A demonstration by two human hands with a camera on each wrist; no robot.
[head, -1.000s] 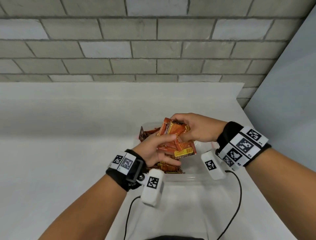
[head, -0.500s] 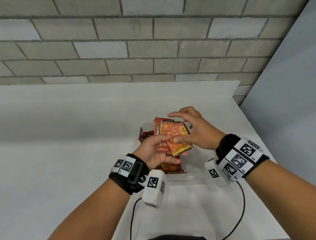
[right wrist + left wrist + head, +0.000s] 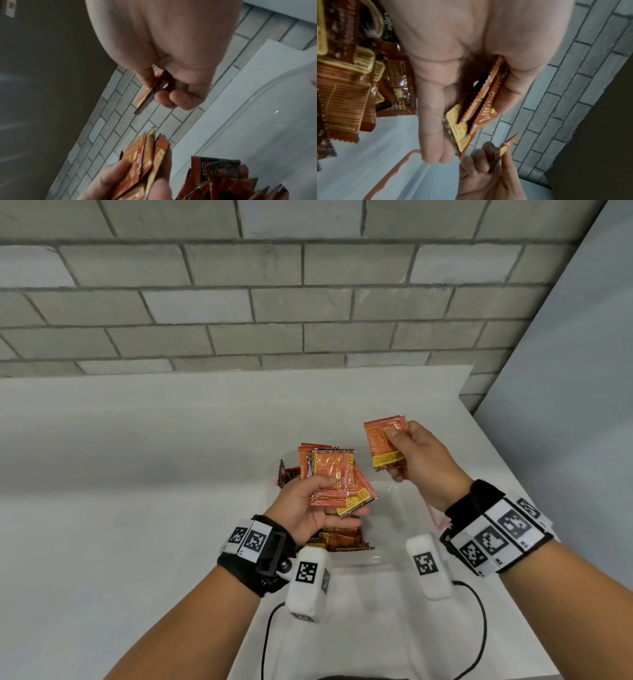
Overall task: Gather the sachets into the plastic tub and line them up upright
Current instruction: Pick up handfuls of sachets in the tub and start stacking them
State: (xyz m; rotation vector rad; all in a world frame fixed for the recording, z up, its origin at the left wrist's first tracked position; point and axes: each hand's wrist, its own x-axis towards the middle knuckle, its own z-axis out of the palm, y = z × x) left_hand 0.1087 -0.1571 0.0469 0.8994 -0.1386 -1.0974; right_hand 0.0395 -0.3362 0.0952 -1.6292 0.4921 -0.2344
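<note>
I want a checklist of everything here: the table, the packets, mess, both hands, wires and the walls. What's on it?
Surface: white table, bare around the tub.
Job's things: clear plastic tub holds loose sachets lying flat, not lined up; a fanned bunch of sachets and a single sachet are held above it.
Clutter: nothing seen.
Hands: left hand holds the bunch; right hand pinches the single sachet.
Cables: black cables hang from both wrist cameras.
Surroundings: grey brick wall behind, plain panel at right.

Orange-and-yellow sachets (image 3: 330, 477), clear tub (image 3: 394, 556)
</note>
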